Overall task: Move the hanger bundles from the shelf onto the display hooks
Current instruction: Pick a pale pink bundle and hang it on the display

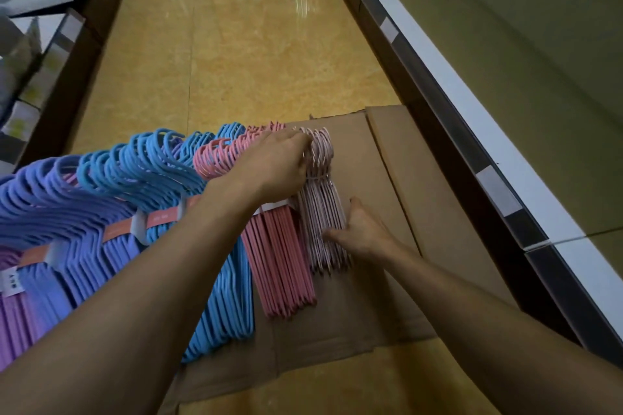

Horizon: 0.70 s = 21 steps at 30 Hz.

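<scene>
Several hanger bundles lie in a row on flattened cardboard (397,158) on the floor, purple (40,209), blue (161,172), deep pink (279,256), then the pale pink bundle (323,212) at the right end; the empty shelf (526,54) stands just beside; left hand (273,168) curls over its hooks, right hand (362,229) presses its side with thumb raised, probably steadying it for lifting; no display hooks show.
</scene>
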Each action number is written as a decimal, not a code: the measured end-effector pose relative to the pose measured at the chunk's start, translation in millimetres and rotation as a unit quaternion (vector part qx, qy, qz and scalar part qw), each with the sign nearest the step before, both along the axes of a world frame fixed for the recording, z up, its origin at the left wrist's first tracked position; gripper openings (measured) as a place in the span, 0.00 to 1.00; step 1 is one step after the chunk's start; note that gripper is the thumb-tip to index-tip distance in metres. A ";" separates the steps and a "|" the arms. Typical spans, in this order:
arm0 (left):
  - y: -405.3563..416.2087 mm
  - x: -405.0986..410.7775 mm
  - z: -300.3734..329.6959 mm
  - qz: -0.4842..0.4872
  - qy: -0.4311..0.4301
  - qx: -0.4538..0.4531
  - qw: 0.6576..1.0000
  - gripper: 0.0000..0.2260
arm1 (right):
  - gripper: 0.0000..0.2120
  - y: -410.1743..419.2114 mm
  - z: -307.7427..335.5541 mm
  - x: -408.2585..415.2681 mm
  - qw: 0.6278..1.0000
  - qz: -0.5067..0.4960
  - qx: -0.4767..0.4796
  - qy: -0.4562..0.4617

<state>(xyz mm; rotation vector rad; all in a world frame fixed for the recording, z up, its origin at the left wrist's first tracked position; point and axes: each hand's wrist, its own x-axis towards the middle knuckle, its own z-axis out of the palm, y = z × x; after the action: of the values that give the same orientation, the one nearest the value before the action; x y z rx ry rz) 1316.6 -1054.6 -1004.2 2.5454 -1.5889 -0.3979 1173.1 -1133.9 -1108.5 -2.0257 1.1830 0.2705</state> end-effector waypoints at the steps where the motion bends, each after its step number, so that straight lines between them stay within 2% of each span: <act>1: -0.4 -1.1 -0.1 0.009 0.018 -0.004 1.000 0.15 | 0.45 0.0 -3.5 4.3 1.000 -0.010 0.006 -0.006; 9: 10.1 -3.0 -0.9 0.078 0.173 -0.049 0.981 0.20 | 0.54 20.3 -23.5 46.3 0.996 -0.077 0.011 -0.042; 15: 23.1 -1.5 -2.0 0.126 0.243 -0.092 0.957 0.19 | 0.45 26.4 -27.7 56.2 0.993 -0.110 0.007 -0.041; 21: 25.1 -0.5 -1.1 0.139 0.278 -0.120 0.943 0.19 | 0.44 14.3 -22.0 54.8 0.988 -0.153 -0.008 -0.034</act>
<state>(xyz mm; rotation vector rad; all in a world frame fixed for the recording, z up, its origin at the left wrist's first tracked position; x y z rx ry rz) 1316.1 -1029.6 -1005.3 2.1595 -0.9921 -0.7540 1227.9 -1119.7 -1130.4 -1.8193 1.4328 0.0408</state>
